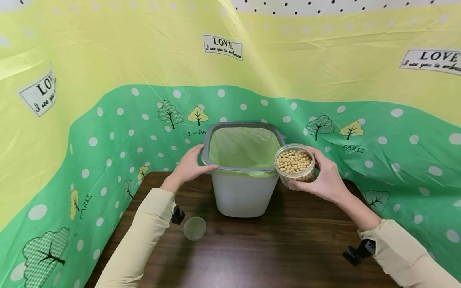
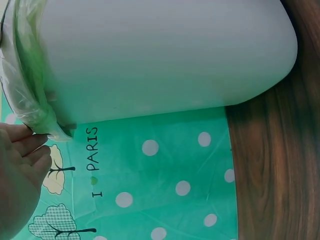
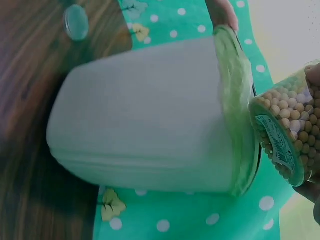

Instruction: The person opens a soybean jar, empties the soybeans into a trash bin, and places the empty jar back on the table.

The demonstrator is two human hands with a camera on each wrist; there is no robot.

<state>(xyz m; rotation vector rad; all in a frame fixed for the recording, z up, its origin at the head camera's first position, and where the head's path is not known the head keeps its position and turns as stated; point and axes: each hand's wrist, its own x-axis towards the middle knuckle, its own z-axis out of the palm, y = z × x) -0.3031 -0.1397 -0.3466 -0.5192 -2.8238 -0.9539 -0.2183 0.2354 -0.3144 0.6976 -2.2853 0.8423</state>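
A white trash bin (image 1: 245, 194) with a grey rim stands upright, lined with a green plastic bag (image 1: 245, 146). At the rim's left side, my left hand (image 1: 189, 165) grips the bin, thumb along the front edge; its fingers (image 2: 31, 145) show at the rim in the left wrist view. My right hand (image 1: 325, 178) holds an uncovered clear jar (image 1: 297, 182), nearly full of round beige beans (image 1: 293, 161), just right of the rim and slightly tilted. A label (image 3: 276, 141) shows on the jar's base. Part of the right hand lies outside the right wrist view.
A round clear lid (image 1: 195, 229) lies on the dark wooden table (image 1: 252, 252), left of the bin. Behind and around the table hangs a green and yellow printed cloth (image 1: 119, 132), close to the bin's back.
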